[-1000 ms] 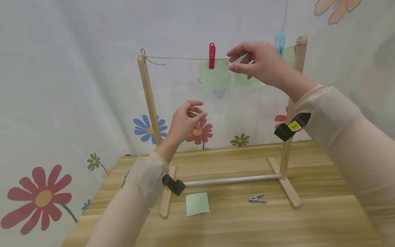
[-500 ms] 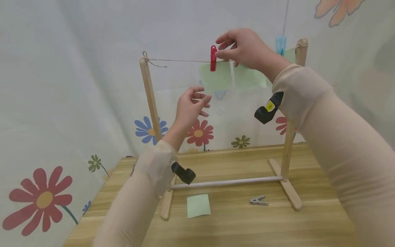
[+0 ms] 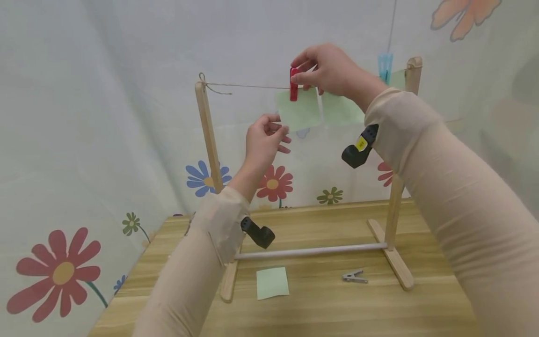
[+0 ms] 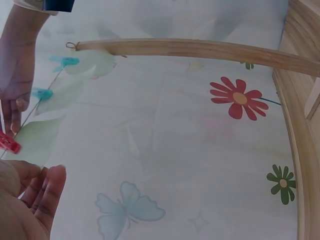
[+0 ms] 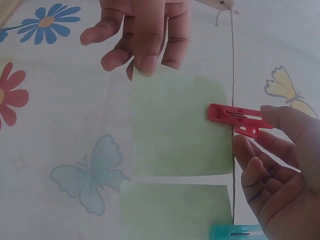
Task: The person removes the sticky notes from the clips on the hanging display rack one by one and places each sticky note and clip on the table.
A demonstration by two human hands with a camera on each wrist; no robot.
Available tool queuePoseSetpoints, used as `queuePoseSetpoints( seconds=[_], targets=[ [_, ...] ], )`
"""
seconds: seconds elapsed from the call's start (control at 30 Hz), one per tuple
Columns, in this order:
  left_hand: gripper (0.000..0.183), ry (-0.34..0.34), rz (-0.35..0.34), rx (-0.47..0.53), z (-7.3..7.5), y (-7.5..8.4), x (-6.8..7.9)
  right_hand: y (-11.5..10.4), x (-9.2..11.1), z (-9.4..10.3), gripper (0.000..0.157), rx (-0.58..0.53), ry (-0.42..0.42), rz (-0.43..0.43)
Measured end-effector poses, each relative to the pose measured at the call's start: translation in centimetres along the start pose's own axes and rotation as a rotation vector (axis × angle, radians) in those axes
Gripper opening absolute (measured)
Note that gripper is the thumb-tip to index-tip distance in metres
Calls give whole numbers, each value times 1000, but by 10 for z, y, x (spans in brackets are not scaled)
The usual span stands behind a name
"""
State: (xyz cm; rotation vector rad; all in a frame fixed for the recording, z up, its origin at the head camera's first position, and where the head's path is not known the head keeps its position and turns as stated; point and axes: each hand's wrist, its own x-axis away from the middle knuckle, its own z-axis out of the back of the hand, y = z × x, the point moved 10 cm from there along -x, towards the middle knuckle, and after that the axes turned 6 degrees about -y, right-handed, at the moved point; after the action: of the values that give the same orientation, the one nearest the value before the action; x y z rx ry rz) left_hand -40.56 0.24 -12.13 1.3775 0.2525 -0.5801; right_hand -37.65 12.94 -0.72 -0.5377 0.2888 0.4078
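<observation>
A light green paper square [image 3: 305,112] hangs from the twine, held there by a red clothespin [image 5: 232,116]. My right hand [image 3: 330,70] pinches the handle end of this clothespin from above. At the paper's lower left corner is my left hand [image 3: 264,140], with the thumb in front and fingers behind, pinching it. In the left wrist view, the left hand [image 4: 30,195] fills the lower left corner, and the red clothespin [image 4: 9,143] shows just above it. A second green square [image 5: 175,210] hangs beside the first, under a blue clothespin [image 5: 235,232].
The twine [image 3: 248,86] runs between two wooden posts [image 3: 208,135] joined below by a white rod [image 3: 311,251]. On the wooden table [image 3: 320,313] lie a loose green square [image 3: 273,283] and a grey clothespin [image 3: 355,276]. Another blue clothespin [image 3: 385,68] hangs near the right post.
My right hand has moved left along the twine and taken hold of the red clothespin. My left hand has risen to the lower corner of the green paper and grips it.
</observation>
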Motion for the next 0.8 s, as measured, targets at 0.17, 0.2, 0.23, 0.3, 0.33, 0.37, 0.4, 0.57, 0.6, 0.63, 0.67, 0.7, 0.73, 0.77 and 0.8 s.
queuePoseSetpoints(
  seconds=[0.17, 0.2, 0.23, 0.3, 0.33, 0.37, 0.4, 0.57, 0.6, 0.63, 0.67, 0.7, 0.73, 0.77, 0.8],
  targets=[
    [26, 10, -10, 0, 1, 0, 1, 0, -1, 3, 41, 6, 18, 6],
    [26, 11, -9, -2, 2, 0, 2, 0, -1, 4, 41, 8, 20, 6],
    [26, 12, -9, -3, 3, 0, 3, 0, 0, 4, 40, 14, 19, 7],
    [26, 14, -7, -6, 4, -1, 4, -1, 0, 4, 40, 26, 16, 10],
    [26, 17, -7, -6, 5, 0, 4, -2, 0, 4, 40, 31, 15, 14],
    [26, 18, -10, -8, 5, 0, 5, -2, 0, 4, 40, 35, 13, 17],
    [26, 20, -13, -8, 6, 1, 6, -3, 0, 3, 40, 38, 12, 22],
    [26, 30, -22, -18, 9, 3, 7, -9, 1, 4, 38, 45, 13, 67],
    [25, 34, -21, -17, 10, 2, 8, -10, 1, 4, 37, 47, 17, 78],
    [25, 37, -17, -17, 11, 2, 8, -11, 1, 4, 36, 51, 23, 90],
    [25, 41, -14, -16, 12, 2, 8, -12, 1, 5, 35, 54, 30, 100],
    [25, 44, -11, -14, 13, 1, 8, -13, 1, 6, 35, 56, 40, 107],
    [25, 48, -8, -12, 14, 1, 8, -14, 1, 7, 34, 59, 51, 113],
    [25, 50, -7, -12, 15, 1, 8, -15, 1, 8, 34, 59, 62, 118],
    [25, 53, -5, -12, 16, 1, 8, -16, 1, 9, 33, 60, 72, 122]
  ],
)
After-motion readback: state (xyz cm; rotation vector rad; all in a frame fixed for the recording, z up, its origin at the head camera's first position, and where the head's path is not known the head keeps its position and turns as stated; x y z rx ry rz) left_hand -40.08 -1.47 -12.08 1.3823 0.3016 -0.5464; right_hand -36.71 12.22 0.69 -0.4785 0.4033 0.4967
